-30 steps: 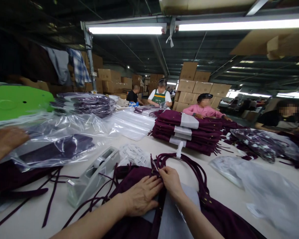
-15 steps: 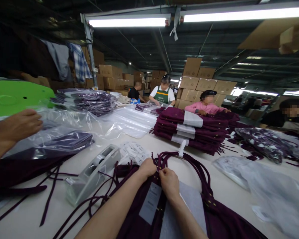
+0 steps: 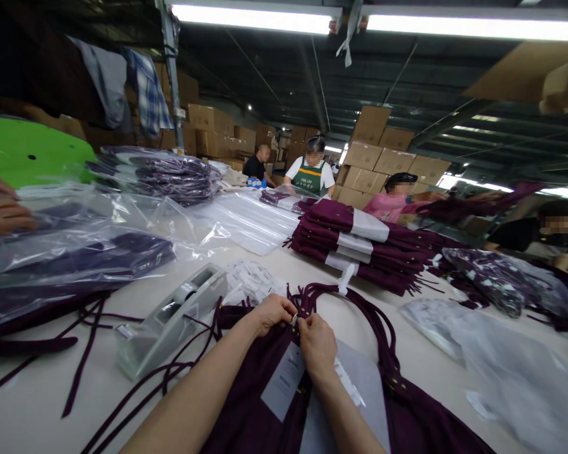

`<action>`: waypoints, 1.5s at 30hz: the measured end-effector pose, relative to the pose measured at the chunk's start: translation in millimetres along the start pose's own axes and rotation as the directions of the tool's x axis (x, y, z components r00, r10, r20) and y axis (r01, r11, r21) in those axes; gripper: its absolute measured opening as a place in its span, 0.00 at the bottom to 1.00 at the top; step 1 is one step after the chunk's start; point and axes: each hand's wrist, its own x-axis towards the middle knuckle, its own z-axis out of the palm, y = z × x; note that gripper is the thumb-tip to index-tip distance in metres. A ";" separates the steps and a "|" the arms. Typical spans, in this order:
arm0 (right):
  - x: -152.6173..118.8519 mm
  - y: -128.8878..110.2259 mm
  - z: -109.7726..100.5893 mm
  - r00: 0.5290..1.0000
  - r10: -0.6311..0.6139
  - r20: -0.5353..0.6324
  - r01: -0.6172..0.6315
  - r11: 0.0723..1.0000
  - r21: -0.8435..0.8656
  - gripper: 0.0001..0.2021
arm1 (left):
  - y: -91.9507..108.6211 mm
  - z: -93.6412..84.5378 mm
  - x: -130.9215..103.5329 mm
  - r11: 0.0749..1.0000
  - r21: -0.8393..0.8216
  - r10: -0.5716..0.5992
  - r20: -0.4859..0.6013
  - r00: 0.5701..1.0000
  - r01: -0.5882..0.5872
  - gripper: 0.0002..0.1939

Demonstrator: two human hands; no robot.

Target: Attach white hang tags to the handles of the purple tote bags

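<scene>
A dark purple garment with long cords lies on the table in front of me. My left hand and my right hand meet at its upper edge. Both pinch a small light fastener where the cords gather. A grey paper tag hangs below my hands on the cloth, beside a white sheet. A tape dispenser stands just left of my left arm. Small white tags lie in a pile behind it.
A co-worker's hand at the far left rests on bagged garments. A stack of folded purple garments stands mid-table. Clear bags lie at right. Several people work at the far end, with cardboard boxes behind them.
My left hand rose from lying flat on the cloth to pinching at the cord bundle beside my right hand, uncovering the grey tag. The co-worker's hand shifted on the bagged garments at left.
</scene>
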 end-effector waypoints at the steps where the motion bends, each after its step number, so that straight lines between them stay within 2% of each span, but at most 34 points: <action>1: 0.3 -0.4 0.5 1.000 0.008 -0.001 -0.008 1.000 -0.009 0.11 | -0.8 -1.2 2.1 1.000 -0.005 -0.017 0.018 1.000 0.017 0.11; 7: 2.4 -0.7 1.5 1.000 0.019 -0.007 -0.020 0.999 -0.043 0.11 | -4.0 -8.5 12.4 0.996 -0.011 -0.081 0.136 0.987 0.083 0.13; 14: 5.1 1.0 0.9 1.000 0.007 0.008 -0.006 0.997 -0.072 0.13 | -9.5 -10.8 16.1 0.996 -0.054 -0.064 0.151 0.986 0.073 0.10; 20: 10.7 12.7 2.7 0.996 -0.061 0.067 0.050 0.987 0.156 0.12 | -13.0 -9.5 11.1 0.994 -0.101 -0.019 0.113 0.993 0.031 0.11; 24: 14.0 17.6 -0.2 0.980 -0.079 0.185 0.028 0.965 0.263 0.10 | -13.8 -7.1 9.2 0.988 -0.154 0.004 0.072 0.997 0.007 0.10; 27: 15.1 15.5 -10.1 0.962 -0.088 0.257 0.008 0.955 0.296 0.08 | -16.1 -6.9 9.5 0.973 -0.229 0.020 0.034 0.999 -0.011 0.09; 29: 14.8 11.8 -19.0 0.961 -0.149 0.232 0.090 0.965 0.248 0.08 | -18.9 -9.0 10.3 0.954 -0.297 0.031 0.004 1.000 -0.029 0.07; 31: 14.1 6.8 -26.3 0.956 -0.245 0.159 0.225 0.965 0.133 0.09 | -22.3 -12.4 11.1 0.927 -0.370 0.052 -0.031 0.998 -0.060 0.06; 34: 13.7 -1.5 -28.6 0.934 -0.353 0.061 0.353 0.936 0.003 0.11 | -26.5 -17.2 11.7 0.884 -0.452 0.099 -0.069 0.993 -0.119 0.04; 40: 19.0 -14.9 -11.5 0.926 -0.374 0.052 0.373 0.927 0.028 0.12 | -29.3 -18.3 11.8 0.838 -0.509 0.170 -0.096 0.981 -0.195 0.04; 45: 25.9 -14.3 0.7 0.925 -0.373 0.074 0.371 0.928 0.043 0.10 | -32.4 -18.4 14.1 0.825 -0.521 0.190 -0.107 0.976 -0.218 0.04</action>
